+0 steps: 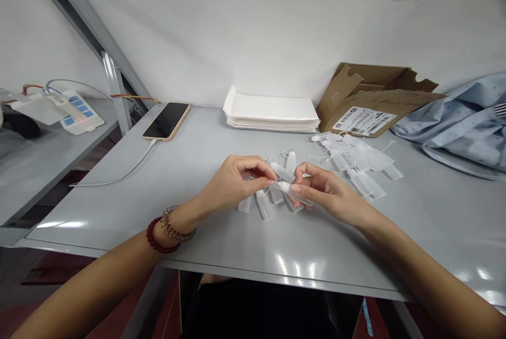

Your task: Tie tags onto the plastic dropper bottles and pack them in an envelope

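Note:
A small translucent plastic bottle with a whitish top [297,193] is held between the thumb and fingers of my right hand [330,191]. At its top end, my left hand [245,178] pinches a tiny metal ring or loop, too small to make out fully. Under and around both hands lie several similar little bottles [264,205], some with rings at their ends; the fingers partly cover them. One more bottle with a ring [291,161] lies just beyond my fingertips.
To the right is a loose heap of similar clear pieces with white strings [361,160]. Behind it stands an open cardboard box [371,102], beside bluish fabric [466,123]. A stack of white envelopes [272,112] lies at the wall. At left rests a phone [167,121] with its charging cable [130,170].

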Motion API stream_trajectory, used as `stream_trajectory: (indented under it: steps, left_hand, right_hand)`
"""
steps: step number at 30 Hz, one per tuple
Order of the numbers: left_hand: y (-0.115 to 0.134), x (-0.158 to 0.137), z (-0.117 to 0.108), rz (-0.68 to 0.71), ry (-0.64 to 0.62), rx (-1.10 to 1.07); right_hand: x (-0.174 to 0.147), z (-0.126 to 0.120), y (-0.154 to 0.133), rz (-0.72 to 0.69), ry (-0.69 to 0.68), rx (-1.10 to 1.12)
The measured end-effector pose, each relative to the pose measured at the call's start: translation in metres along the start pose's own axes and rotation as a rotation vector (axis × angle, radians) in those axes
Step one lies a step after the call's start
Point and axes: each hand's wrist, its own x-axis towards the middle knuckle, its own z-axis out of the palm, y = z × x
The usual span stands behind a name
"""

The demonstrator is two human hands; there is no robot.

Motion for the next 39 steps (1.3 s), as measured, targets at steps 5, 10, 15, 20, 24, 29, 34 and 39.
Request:
stream_trajectory:
  steps: [5, 10, 15, 20, 24, 29, 34, 39]
  left_hand:
    - [-0.002, 0.0, 0.0, -0.005, -0.003, 0.011]
    - [-0.003, -0.001, 0.0, 0.001, -0.007, 0.039]
    - [-0.006, 0.0, 0.0, 0.013, -0.008, 0.036]
    - [-0.006, 0.004, -0.002, -0.012, 0.011, -0.003]
    - [-0.002, 0.007, -0.011, -0.07, 0.1, 0.035]
    - [-0.001, 0.011, -0.034, -0.165, 0.142, 0.159]
    - [0.001, 0.013, -0.051, -0.234, 0.061, 0.219]
    - [0.0, 0.014, -0.056, -0.252, 0.011, 0.299]
  right_hand:
    - [-0.001, 0.001, 0.0, 0.006, 0.005, -0.004]
    - [0.0, 0.0, 0.001, 0.009, 0.001, -0.006]
    - [0.001, 0.001, 0.0, 0.007, 0.009, 0.009]
    - [0.003, 0.004, -0.004, -0.027, 0.112, 0.009]
    - [0.003, -0.005, -0.008, -0.045, 0.387, -0.232]
    - [-0.002, -0.037, -0.007, -0.117, 0.792, -0.632]
    - [-0.007, -0.069, 0.003, -0.03, 0.881, -1.053]
    - [-0.008, -0.078, 0.01, 0.187, 0.843, -1.214]
